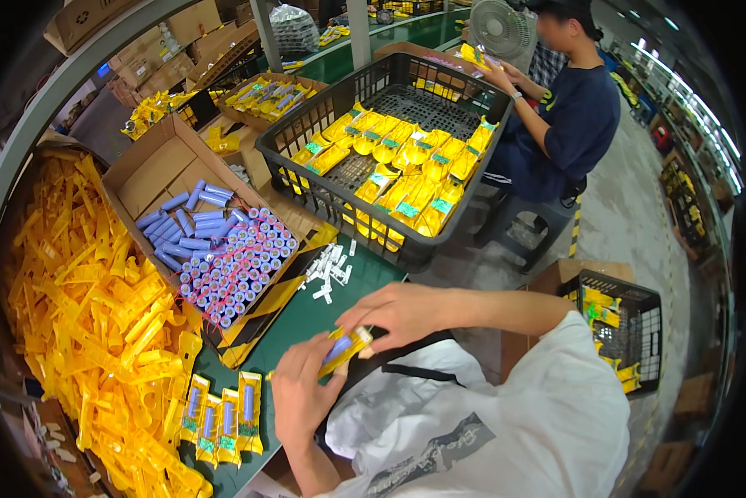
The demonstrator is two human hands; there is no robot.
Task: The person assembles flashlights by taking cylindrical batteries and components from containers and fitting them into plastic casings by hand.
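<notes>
Between my two hands is a yellow plastic housing with a purple cylindrical battery cell lying in it. My left hand grips its near left end; my right hand has its fingers closed on the far right end, covering part of it. Below them is a green bench top. Small white plastic pieces lie scattered on it just beyond my hands. To the left, several yellow housings with cells and green boards rest side by side.
A heap of yellow housings fills the left side. Beside it, an open cardboard box holds purple cells with red wires. Ahead stands a black crate of yellow units. A seated co-worker and another black crate are at right.
</notes>
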